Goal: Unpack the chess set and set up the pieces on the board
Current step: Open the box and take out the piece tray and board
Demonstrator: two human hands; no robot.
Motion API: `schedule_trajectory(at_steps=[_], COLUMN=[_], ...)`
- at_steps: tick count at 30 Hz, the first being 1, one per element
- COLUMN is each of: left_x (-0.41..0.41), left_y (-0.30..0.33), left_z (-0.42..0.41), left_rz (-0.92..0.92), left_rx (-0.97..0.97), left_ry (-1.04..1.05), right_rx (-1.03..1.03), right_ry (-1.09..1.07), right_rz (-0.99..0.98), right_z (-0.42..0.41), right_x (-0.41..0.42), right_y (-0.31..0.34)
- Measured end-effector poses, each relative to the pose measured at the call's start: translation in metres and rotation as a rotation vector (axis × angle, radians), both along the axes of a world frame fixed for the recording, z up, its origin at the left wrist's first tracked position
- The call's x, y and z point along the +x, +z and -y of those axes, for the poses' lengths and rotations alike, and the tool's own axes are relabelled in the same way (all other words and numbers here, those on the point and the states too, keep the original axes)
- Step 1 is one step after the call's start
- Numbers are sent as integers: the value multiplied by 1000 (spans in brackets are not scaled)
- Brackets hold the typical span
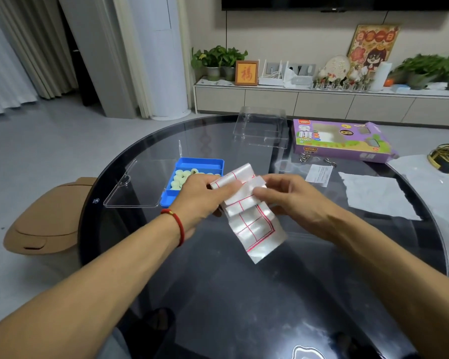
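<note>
Folded board sheet [246, 203], translucent with red grid lines, held in the air above the dark glass bench [244, 294], part-unfolded; its long axis runs from upper left to a free lower corner hanging toward the person. Left hand [202, 195] pinches the upper left folds, right hand [293, 198] pinches a flap from the right, so both are equally near and the opening likely pulls apart sideways. Pale round pieces [184, 177] sit in the blue tray [192, 165] just behind the left hand, clear lid [138, 185] open leftward; purple box [342, 138] well apart, far right.
</note>
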State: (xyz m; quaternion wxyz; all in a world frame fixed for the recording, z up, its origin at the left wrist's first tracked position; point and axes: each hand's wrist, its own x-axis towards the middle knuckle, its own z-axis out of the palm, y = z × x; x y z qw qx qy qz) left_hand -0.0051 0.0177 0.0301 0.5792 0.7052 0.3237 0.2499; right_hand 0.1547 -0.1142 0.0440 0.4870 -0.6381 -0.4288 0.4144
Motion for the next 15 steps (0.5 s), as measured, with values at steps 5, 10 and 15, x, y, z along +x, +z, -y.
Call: schedule_trajectory(at_steps=[5, 10, 15], left_x=[1, 0, -6], left_y=[0, 1, 1], left_z=[-5, -5, -14], left_rz=[69, 81, 65], left_rx=[-295, -265, -219], left_ry=[38, 128, 242], right_rx=[-63, 169, 294], right_ry=[-35, -204, -284], right_rz=[136, 158, -53], right_z=[-1, -4, 0], right_x=[3, 1, 7], right_y=[-4, 2, 7])
